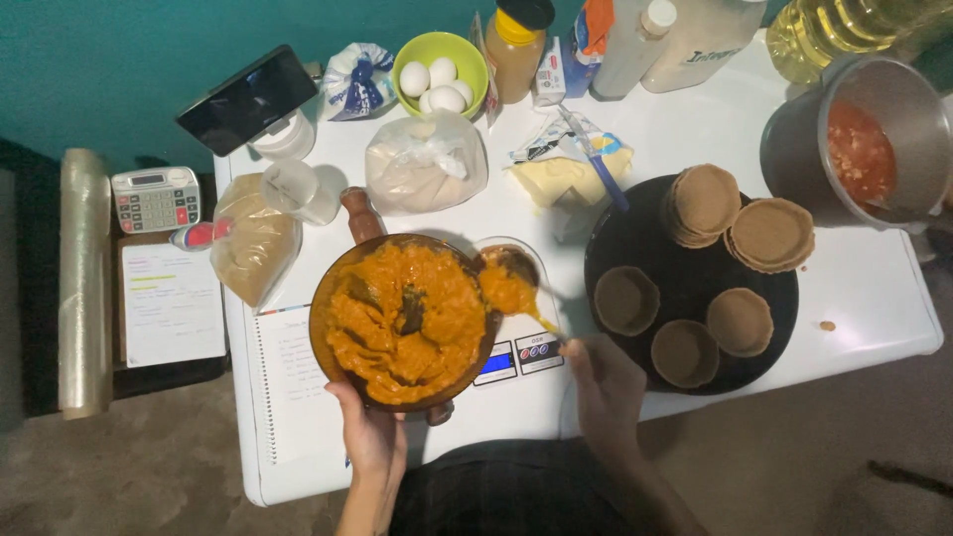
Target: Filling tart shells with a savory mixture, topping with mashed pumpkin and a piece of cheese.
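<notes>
My left hand (369, 433) grips the near rim of a brown glass bowl (328, 298) full of orange batter (402, 318). Fingers of my right hand (604, 382) hold the handle of a spoon (516, 288) loaded with orange batter, just right of the bowl and over a small kitchen scale (516, 355). To the right lies a round black tray (685, 278) carrying three empty brown pastry shells (626, 300) and two stacks of shells (703, 203) at its far side.
A white table (874, 288) holds a metal pot of red sauce (862, 151), a green bowl of eggs (441, 71), a butter block with a knife (566, 174), bagged flour (425, 164), bottles, an oil jug, a phone on a stand (248, 99), a notebook (293, 387). A calculator (156, 197) sits left.
</notes>
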